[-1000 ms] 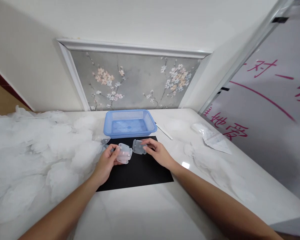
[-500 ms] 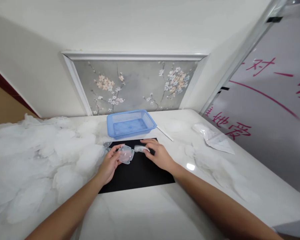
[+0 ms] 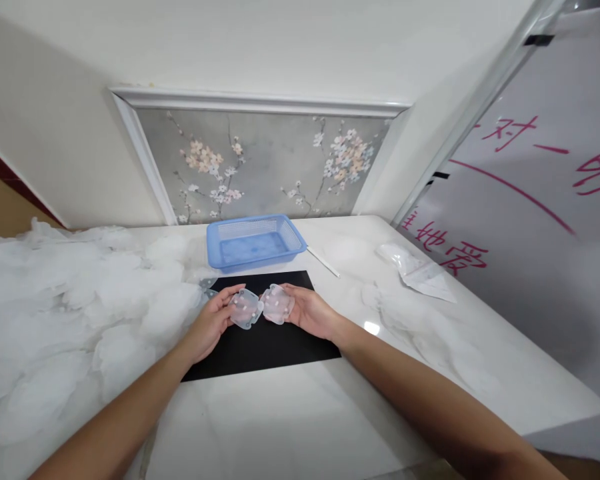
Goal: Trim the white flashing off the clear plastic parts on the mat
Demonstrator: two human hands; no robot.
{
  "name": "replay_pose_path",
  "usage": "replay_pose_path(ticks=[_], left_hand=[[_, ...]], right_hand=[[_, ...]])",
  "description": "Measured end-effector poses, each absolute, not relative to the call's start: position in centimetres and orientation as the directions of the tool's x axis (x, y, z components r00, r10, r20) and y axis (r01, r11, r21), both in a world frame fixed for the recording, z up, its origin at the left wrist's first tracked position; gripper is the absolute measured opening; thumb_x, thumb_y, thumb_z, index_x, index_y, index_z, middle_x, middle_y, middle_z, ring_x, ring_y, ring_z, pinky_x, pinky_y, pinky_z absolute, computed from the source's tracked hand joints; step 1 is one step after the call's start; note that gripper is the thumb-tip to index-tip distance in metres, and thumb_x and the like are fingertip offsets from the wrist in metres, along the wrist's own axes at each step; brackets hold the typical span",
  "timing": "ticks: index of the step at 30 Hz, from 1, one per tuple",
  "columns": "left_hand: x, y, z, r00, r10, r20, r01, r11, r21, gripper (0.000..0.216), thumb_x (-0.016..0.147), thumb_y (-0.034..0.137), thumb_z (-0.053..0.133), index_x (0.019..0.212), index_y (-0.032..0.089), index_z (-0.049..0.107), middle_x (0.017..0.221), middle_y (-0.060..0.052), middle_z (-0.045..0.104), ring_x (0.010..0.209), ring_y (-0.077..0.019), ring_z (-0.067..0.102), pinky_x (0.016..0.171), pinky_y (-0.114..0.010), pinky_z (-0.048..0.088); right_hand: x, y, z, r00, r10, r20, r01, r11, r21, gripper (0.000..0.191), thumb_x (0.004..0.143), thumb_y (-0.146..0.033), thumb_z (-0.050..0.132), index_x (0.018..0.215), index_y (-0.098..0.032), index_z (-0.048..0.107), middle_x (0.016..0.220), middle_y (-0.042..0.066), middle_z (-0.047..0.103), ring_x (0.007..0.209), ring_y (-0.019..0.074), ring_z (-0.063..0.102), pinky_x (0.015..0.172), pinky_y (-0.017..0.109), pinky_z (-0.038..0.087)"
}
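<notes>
Above the black mat (image 3: 260,350), my left hand (image 3: 207,330) pinches a clear, flower-shaped plastic piece (image 3: 245,309) by its left side. My right hand (image 3: 315,312) grips a second clear plastic piece (image 3: 278,305) of like shape, its fingers partly behind it. Both pieces have notched edges and small white dots, and they face the camera. Their inner edges meet side by side; whether they are joined I cannot tell. Next to my left hand, more clear plastic pieces (image 3: 209,284) lie at the mat's upper left corner.
Behind the mat stands a blue plastic basket (image 3: 215,250), with a thin white stick (image 3: 324,262) at its right. A heap of white translucent sheer pieces (image 3: 80,300) covers the left of the marble table (image 3: 260,427). A clear plastic bag (image 3: 420,273) lies at the right, near a whiteboard (image 3: 540,220).
The piece in my right hand has turned from nearly edge-on to face the camera and now meets the left one. The view has shifted slightly.
</notes>
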State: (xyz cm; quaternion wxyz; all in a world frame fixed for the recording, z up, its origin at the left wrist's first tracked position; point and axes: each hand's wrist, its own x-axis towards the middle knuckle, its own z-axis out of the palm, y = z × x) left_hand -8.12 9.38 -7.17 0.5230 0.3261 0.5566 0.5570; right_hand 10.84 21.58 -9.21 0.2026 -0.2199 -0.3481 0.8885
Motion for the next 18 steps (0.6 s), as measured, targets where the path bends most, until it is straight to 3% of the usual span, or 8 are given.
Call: replay_pose_path(ticks=[4, 7, 10, 13, 16, 18], left_hand=[[-8.1, 9.4, -7.4, -0.179, 0.977, -0.118, 0.046, 0.128, 0.991, 0.050, 0.083, 0.033, 0.061, 0.132, 0.023, 0.056, 0.118, -0.007, 0.064, 0.102, -0.0217, 0.062, 0.089, -0.035, 0.049], [-7.6, 9.1, -7.4, -0.131, 0.988, 0.084, 0.417, -0.022, 0.909, 0.044, 0.089, 0.028, 0.052, 0.133, 0.026, 0.056, 0.103, -0.004, 0.062, 0.090, -0.0183, 0.061, 0.084, -0.034, 0.050], [-6.9, 8.5, -6.8, -0.094, 0.948, 0.303, 0.726, -0.143, 0.672, 0.043, 0.093, 0.024, 0.044, 0.136, 0.028, 0.052, 0.105, -0.005, 0.061, 0.094, -0.0191, 0.060, 0.086, -0.035, 0.049], [-6.9, 7.7, -5.4, -0.107, 0.910, 0.401, 0.944, -0.034, 0.327, 0.042, 0.094, 0.025, 0.044, 0.135, 0.024, 0.052, 0.124, -0.012, 0.059, 0.113, -0.0261, 0.056, 0.099, -0.043, 0.043], [-8.1, 6.9, -4.1, -0.249, 0.908, 0.336, 0.965, 0.263, 0.003, 0.043, 0.091, 0.026, 0.049, 0.133, 0.020, 0.055, 0.142, -0.018, 0.049, 0.134, -0.0386, 0.038, 0.108, -0.060, 0.029], [-9.5, 6.2, -3.6, -0.406, 0.896, 0.179, 0.902, 0.425, -0.079, 0.050, 0.089, 0.035, 0.055, 0.136, 0.018, 0.051, 0.149, -0.022, 0.040, 0.140, -0.0462, 0.025, 0.104, -0.070, 0.024]], right_hand=[[10.6, 20.8, -8.6, -0.804, 0.556, -0.212, -0.150, -0.534, -0.832, 0.037, 0.071, -0.038, 0.077, 0.098, -0.022, 0.059, 0.092, 0.003, 0.069, 0.083, 0.0193, 0.066, 0.078, 0.037, 0.054], [9.8, 19.9, -8.5, -0.736, 0.674, -0.070, -0.083, -0.192, -0.978, 0.044, 0.060, -0.028, 0.084, 0.095, -0.022, 0.059, 0.078, -0.003, 0.064, 0.069, 0.0150, 0.061, 0.068, 0.031, 0.052], [8.6, 20.5, -7.9, -0.657, 0.749, 0.083, -0.064, 0.054, -0.996, 0.031, 0.064, -0.031, 0.079, 0.087, -0.020, 0.061, 0.074, -0.002, 0.063, 0.066, 0.0150, 0.059, 0.066, 0.031, 0.051], [6.9, 23.6, -6.1, -0.507, 0.839, 0.195, -0.126, 0.152, -0.980, 0.032, 0.068, -0.039, 0.074, 0.091, -0.021, 0.060, 0.081, 0.001, 0.067, 0.070, 0.0183, 0.063, 0.068, 0.033, 0.052], [5.1, 27.7, -3.9, -0.400, 0.855, 0.330, -0.003, 0.359, -0.934, 0.036, 0.075, -0.042, 0.066, 0.103, -0.021, 0.059, 0.095, 0.006, 0.070, 0.085, 0.0242, 0.066, 0.079, 0.040, 0.053], [4.3, 29.5, -3.2, -0.447, 0.821, 0.356, 0.224, 0.488, -0.844, 0.042, 0.078, -0.040, 0.065, 0.114, -0.019, 0.058, 0.108, 0.012, 0.069, 0.100, 0.0292, 0.064, 0.089, 0.047, 0.049]])
